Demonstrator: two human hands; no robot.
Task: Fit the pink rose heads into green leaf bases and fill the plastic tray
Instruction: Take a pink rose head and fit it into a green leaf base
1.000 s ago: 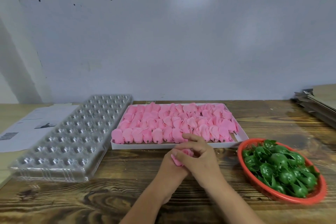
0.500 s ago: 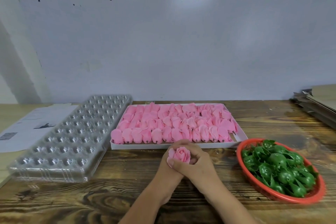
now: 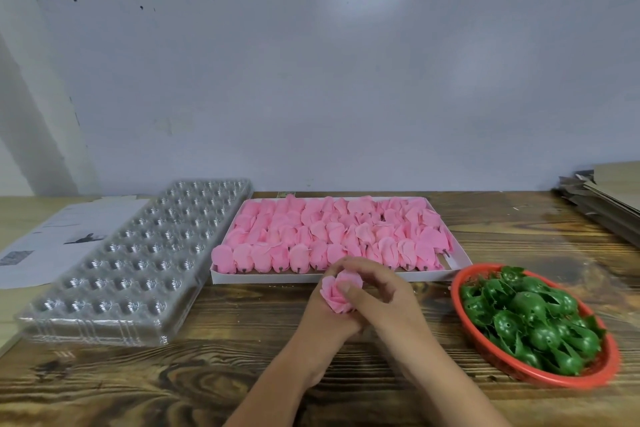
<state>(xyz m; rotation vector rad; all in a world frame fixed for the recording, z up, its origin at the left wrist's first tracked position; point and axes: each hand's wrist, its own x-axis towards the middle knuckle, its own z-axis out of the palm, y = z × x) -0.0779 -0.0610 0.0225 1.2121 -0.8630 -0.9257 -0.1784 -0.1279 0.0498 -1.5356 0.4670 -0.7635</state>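
rose base: the underside of the pink fabric rose head (image 3: 337,295) is hidden between the left hand (image 3: 323,317) and right hand (image 3: 382,298)
forearms: cut off by the bottom edge
stacked brown cardboard sheets (image 3: 609,199): cut by the right edge
printed white paper sheet (image 3: 52,239): print too small to read

A small craft-assembly workshop: on a rough wooden workbench (image 3: 180,388) set against a bare, scuffed white wall (image 3: 329,87), a white box of pink rose heads (image 3: 329,236) sits between a stack of clear plastic trays (image 3: 138,260) and a red basket of green leaf bases (image 3: 530,322), flattened cardboard (image 3: 609,198) piled beyond the basket.
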